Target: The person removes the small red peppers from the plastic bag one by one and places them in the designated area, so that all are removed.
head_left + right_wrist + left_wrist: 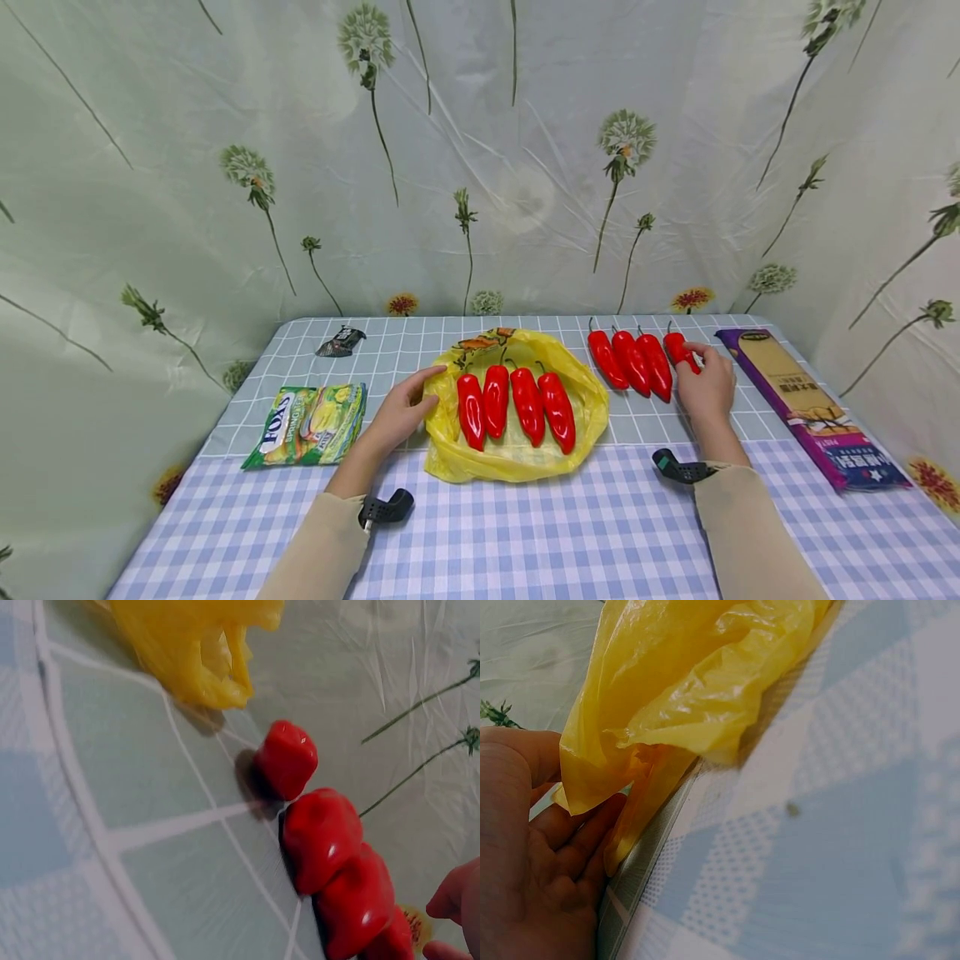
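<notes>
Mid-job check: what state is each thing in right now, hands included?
Yellow bag: open, mouth up
Peppers in the bag: four, lying side by side
Peppers on the right: four, in a row outside the bag
FOX'S packet: lying flat
Black packet: lying down
Purple packet: lying flat
Left hand: touching the bag's edge, thumb and fingers apart
Right hand: at the rightmost pepper, grip unclear

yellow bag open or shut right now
Open: in the head view, the bag has its mouth spread wide, with four peppers visible inside.
</notes>
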`<state>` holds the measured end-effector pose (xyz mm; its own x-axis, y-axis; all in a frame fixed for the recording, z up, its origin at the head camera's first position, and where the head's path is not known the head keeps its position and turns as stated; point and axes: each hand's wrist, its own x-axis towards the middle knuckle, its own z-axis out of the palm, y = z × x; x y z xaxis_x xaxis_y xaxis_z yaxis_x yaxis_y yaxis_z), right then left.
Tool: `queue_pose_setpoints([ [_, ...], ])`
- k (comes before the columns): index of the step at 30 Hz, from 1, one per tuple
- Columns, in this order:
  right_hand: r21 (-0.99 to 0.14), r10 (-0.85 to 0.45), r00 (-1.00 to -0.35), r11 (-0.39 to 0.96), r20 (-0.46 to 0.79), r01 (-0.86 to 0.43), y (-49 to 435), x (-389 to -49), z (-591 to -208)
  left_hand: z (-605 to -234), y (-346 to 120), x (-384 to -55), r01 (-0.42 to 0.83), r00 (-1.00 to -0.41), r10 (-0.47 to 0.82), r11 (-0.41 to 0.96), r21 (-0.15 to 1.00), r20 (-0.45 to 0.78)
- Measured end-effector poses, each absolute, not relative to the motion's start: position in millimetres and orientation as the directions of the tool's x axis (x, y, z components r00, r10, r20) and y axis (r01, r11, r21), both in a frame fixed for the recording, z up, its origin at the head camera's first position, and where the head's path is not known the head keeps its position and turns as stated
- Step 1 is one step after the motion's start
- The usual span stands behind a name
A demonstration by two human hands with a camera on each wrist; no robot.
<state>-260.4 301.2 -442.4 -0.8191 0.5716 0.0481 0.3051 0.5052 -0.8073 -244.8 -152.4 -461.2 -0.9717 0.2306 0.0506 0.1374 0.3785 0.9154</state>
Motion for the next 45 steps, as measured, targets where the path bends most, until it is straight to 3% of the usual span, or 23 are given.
queue_pose_setpoints([
  [12,-0.833,0.542,-0.828,0.519,0.146,0.193,285.7,-257.9,-417.8,-465.2,-153.3,-246.8,0.151,-0.968,0.242,0.371,0.916,0.062],
  [24,-0.855,0.413,-0.888,0.516,0.201,0.047,256.5,-249.7,-389.5,-463.4,-150.2,-245.5,0.133,-0.972,0.23,0.378,0.916,0.047],
  [34,-0.841,0.224,-0.944,0.534,0.242,-0.089,235.4,-241.7,-379.5,-432.7,-144.9,-227.0,0.134,-0.966,0.254,0.37,0.919,0.039],
  [45,-0.777,0.001,-0.965,0.594,0.26,-0.209,217.0,-233.4,-372.1,-466.0,-153.6,-248.4,0.15,-0.968,0.243,0.375,0.915,0.059],
])
